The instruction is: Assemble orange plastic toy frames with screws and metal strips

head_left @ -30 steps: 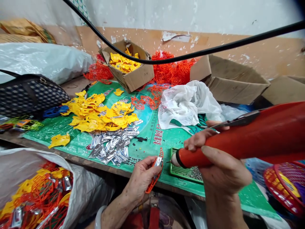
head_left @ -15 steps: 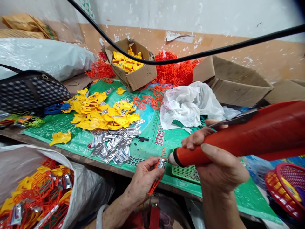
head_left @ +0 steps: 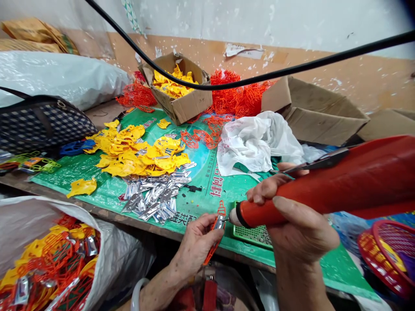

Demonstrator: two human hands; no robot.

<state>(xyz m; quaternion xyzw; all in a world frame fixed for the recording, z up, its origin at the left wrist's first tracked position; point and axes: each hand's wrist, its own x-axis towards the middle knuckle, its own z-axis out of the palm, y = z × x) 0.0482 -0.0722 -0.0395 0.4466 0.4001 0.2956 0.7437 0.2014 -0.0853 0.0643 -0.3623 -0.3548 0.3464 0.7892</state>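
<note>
Between the thumb and fingers of my left hand (head_left: 200, 242) is an orange plastic frame (head_left: 212, 250) with a silver piece (head_left: 219, 222) on it. My right hand (head_left: 296, 222) is wrapped round a red electric screwdriver (head_left: 311, 185), held nearly level. Its tip points left and meets, or almost meets, the silver piece; the exact contact is too small to tell. Below the screwdriver's nose lies a green perforated tray (head_left: 251, 235) with small metal bits, probably screws. Silver pieces (head_left: 155, 196) are heaped left of my hands, with yellow plastic parts (head_left: 139, 151) piled behind them.
A white sack (head_left: 119, 246) of orange, yellow and silver parts stands at lower left. A cardboard box (head_left: 191, 106) holds yellow parts, beside orange frames (head_left: 238, 93). A white plastic bag (head_left: 256, 140) lies mid-table. Red baskets (head_left: 382, 259) are at right. A black cable (head_left: 259, 80) hangs across the view.
Almost nothing differs. The orange frame has tilted slightly more upright in my left hand, and the screwdriver stays at the silver piece.
</note>
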